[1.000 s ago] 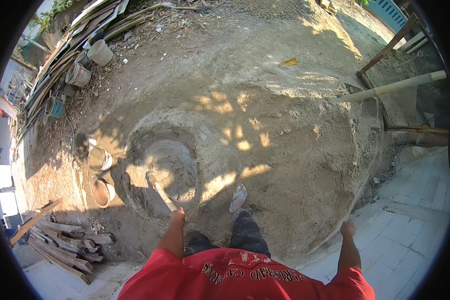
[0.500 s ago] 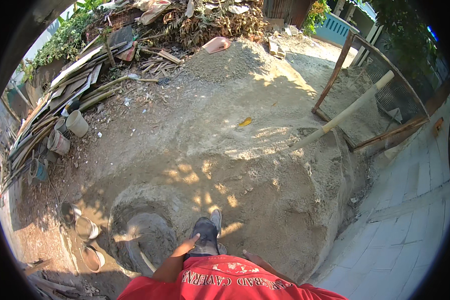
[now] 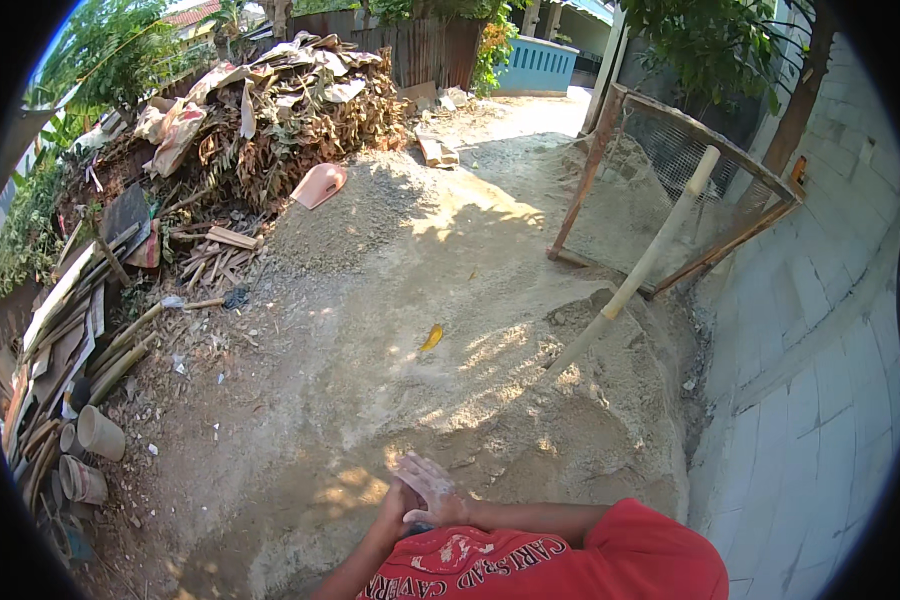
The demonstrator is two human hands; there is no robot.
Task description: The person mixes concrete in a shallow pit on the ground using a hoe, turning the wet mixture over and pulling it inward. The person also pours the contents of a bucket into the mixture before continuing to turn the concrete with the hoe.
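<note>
My two hands meet low in front of my red shirt [image 3: 470, 565]. My right hand [image 3: 432, 482] is coated in pale dust, and its fingers lie stretched out, pointing up and to the left. It rests across my left hand [image 3: 398, 502], which is darker and partly covered, so its fingers are mostly hidden. I see no tool in either hand. Beyond them to the right, a light pole [image 3: 635, 270] leans up from a grey sand mound [image 3: 590, 420] towards a framed mesh screen [image 3: 660, 165].
A pale block wall [image 3: 810, 350] runs along the right. Planks and poles [image 3: 70, 330] and several buckets [image 3: 100, 432] line the left. Farther off are a gravel pile [image 3: 340, 225] with a pinkish scoop-shaped sheet [image 3: 320, 185] and a heap of dry leaves [image 3: 290, 120].
My hands have come together; before, they were apart, the left one on my dark-covered leg. My view has swung up and to the right, so the pit and nearer buckets left the picture.
</note>
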